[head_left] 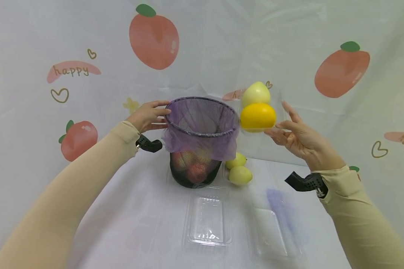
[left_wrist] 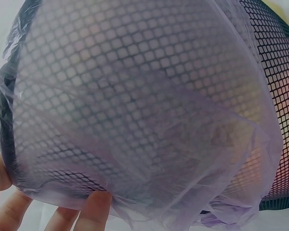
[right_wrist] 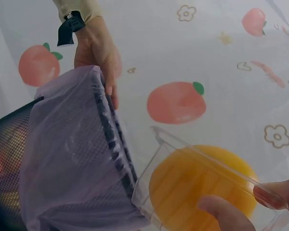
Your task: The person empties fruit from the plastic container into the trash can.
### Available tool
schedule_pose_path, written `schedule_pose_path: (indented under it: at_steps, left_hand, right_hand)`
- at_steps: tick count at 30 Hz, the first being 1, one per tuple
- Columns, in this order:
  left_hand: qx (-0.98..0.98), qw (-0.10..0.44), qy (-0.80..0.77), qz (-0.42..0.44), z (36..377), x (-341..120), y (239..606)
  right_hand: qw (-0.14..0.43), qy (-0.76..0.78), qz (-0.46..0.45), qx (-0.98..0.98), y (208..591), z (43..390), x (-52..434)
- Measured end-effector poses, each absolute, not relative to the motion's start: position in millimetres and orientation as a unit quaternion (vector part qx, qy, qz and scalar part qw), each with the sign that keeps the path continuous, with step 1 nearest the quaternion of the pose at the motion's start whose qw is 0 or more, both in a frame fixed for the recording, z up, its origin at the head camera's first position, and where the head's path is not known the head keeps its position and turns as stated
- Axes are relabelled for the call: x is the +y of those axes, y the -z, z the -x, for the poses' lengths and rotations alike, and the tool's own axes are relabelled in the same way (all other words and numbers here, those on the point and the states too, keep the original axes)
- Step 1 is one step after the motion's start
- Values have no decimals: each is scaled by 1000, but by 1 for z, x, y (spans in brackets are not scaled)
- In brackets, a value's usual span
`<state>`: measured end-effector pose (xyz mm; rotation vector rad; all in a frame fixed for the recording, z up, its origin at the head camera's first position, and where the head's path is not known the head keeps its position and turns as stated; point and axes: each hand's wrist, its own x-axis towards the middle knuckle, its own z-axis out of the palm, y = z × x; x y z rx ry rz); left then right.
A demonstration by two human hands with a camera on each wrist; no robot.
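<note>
My left hand (head_left: pixel 149 115) grips the rim of a black mesh basket (head_left: pixel 179 175) from its left side. A thin purple plastic bag (head_left: pixel 205 144) lines the basket and folds down over its rim. Through the lower mesh, red and yellowish fruit (head_left: pixel 197 172) show. Raised at the right of the rim, my right hand (head_left: pixel 301 140) holds a clear plastic container (right_wrist: pixel 156 149) by its side. In that container lie an orange-yellow oval fruit (head_left: pixel 257 116) and a pale green-yellow fruit (head_left: pixel 257 94). The container overlaps the basket's right edge in the head view.
Two pale yellow-green fruits (head_left: pixel 240 175) sit in a clear tray behind the basket's right side. An open clear container (head_left: pixel 208 218) stands in front of the basket. Another clear container (head_left: pixel 271 231) lies to its right, beside a crumpled purple film (head_left: pixel 282 205). A printed cloth (head_left: pixel 222 37) hangs behind.
</note>
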<state>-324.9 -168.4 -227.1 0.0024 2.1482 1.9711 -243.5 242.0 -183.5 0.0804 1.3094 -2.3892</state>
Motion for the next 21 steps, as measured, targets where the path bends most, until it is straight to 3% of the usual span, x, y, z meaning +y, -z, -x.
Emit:
schedule_pose_path:
  at_steps: [21]
  left_hand:
    - [736, 107, -668, 1, 327, -167, 228]
  right_hand:
    - [126, 822, -6, 555, 153, 259, 212]
